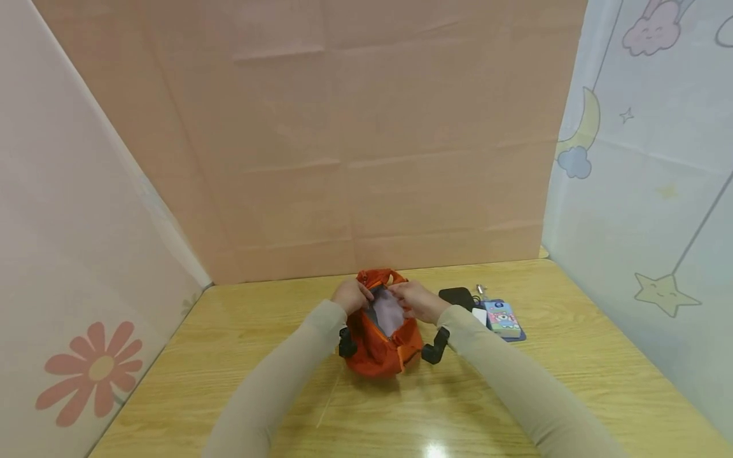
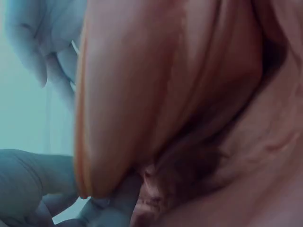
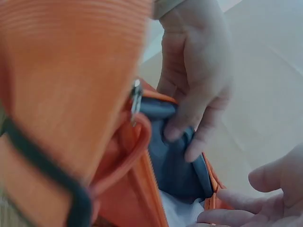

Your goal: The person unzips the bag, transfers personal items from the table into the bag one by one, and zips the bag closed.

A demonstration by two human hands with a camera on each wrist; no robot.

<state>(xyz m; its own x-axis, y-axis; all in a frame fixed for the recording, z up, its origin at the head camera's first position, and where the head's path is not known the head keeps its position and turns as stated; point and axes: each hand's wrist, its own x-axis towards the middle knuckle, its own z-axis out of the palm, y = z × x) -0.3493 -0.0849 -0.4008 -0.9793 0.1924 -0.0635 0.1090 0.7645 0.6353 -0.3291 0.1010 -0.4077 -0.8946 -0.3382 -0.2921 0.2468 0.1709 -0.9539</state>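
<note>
An orange zip bag [image 1: 375, 356] sits on the table with its mouth unzipped, showing a dark grey lining [image 3: 173, 156] and something pale and soft [image 1: 389, 315] inside. My left hand [image 1: 350, 296] pinches the left rim of the mouth, thumb and fingers on both sides of the edge [image 2: 81, 142]. On the opposite side, my right hand [image 1: 417, 301] reaches to the mouth; its fingers [image 3: 236, 217] touch the rim, and the thumb stands apart from them. A metal zip pull [image 3: 136, 97] hangs beside an orange loop [image 3: 142, 142]. What lies deeper in the bag is hidden.
Right of the bag lie a black pouch-like item [image 1: 456, 296], a small white object [image 1: 480, 315] and a colourful printed packet [image 1: 502, 320] on something blue. A brown paper-like sheet [image 1: 343, 159] stands behind the wooden table [image 1: 258, 331]; pale printed sheets stand at both sides.
</note>
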